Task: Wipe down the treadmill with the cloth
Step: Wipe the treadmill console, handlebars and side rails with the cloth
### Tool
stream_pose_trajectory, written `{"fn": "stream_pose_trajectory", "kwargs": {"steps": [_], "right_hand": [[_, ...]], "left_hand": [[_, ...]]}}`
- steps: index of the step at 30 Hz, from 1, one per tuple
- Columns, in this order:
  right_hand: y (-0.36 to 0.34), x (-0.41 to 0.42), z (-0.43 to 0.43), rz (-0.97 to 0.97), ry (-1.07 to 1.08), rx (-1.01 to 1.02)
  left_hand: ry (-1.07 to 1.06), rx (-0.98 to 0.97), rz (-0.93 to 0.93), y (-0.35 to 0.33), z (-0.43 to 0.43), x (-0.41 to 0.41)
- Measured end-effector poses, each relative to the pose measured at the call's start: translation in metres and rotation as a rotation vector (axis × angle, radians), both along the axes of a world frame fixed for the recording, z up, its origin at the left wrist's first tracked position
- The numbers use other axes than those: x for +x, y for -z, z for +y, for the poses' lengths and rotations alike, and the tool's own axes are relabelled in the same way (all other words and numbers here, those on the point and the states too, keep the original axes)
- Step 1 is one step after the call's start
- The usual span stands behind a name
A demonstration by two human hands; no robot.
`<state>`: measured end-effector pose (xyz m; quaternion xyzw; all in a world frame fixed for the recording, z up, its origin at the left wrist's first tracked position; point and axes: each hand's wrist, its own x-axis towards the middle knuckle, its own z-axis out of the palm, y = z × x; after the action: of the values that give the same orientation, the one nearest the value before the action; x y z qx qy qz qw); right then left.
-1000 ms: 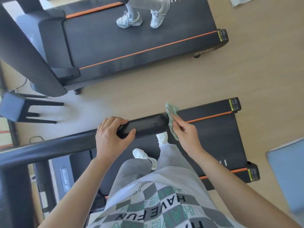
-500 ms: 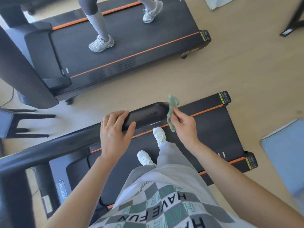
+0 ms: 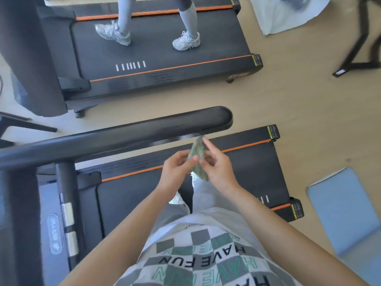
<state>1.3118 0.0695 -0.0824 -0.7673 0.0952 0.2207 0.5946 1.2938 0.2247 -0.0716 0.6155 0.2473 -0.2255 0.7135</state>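
**Cloth gathered in both hands, just below the handrail**

The person stands on the treadmill (image 3: pixel 237 172) belt, looking down, with both hands brought together in front of the body. The green cloth (image 3: pixel 198 157) hangs crumpled between them, just under the rounded end of the black handrail (image 3: pixel 144 129) but not touching it. The left hand (image 3: pixel 177 172) has its fingers curled in, thumb and forefinger pinching one side of the cloth; the right hand (image 3: pixel 218 170) pinches the other side, with its forefinger lifted along the cloth's upper edge. Held this way, off every surface, the cloth looks to be getting refolded or turned to a fresh face, and I'd guess that comes before the next pass. Neither hand is on the rail. Beyond, on a second treadmill (image 3: pixel 165 54), another person's legs (image 3: pixel 187 19) are mid-stride. A pale blue mat (image 3: pixel 346 209) lies on the floor to the right.
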Motion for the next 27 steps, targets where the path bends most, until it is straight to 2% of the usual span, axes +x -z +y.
{"fn": "stream_pose_trajectory", "kwargs": {"steps": [2,4,6,9,11,13,16,18,21,24,27], "right_hand": [[0.003,-0.005,0.006,0.042,0.044,-0.001],[0.003,-0.004,0.007,0.199,0.122,0.037],[0.003,0.001,0.005,0.444,0.163,0.18],[0.004,0.012,-0.006,0.687,0.071,0.409],[0.01,0.017,-0.013,0.825,0.103,0.491],[0.019,0.024,-0.021,0.86,0.144,0.5],[0.03,0.036,-0.035,0.841,0.264,0.496],[0.036,0.045,-0.045,0.805,0.358,0.493],[0.038,0.057,-0.05,0.758,0.433,0.557],[0.036,0.067,-0.054,0.767,0.549,0.731],[0.038,0.073,-0.056,0.799,0.697,0.914]], "left_hand": [[-0.091,-0.03,0.023,0.008,0.001,-0.006],[-0.181,-0.127,0.089,0.015,0.003,-0.011],[-0.215,-0.285,0.156,0.02,0.005,-0.011],[-0.203,-0.432,0.221,0.027,0.004,-0.006],[-0.204,-0.466,0.255,0.031,-0.001,0.0],[-0.216,-0.432,0.296,0.03,-0.01,0.007],[-0.279,-0.128,0.341,0.025,-0.024,0.013],[-0.319,0.071,0.29,0.019,-0.028,0.013],[-0.269,0.353,0.058,-0.002,-0.024,0.006],[-0.219,0.636,-0.22,-0.026,-0.015,0.004],[-0.169,1.003,-0.489,-0.033,0.004,0.01]]}}
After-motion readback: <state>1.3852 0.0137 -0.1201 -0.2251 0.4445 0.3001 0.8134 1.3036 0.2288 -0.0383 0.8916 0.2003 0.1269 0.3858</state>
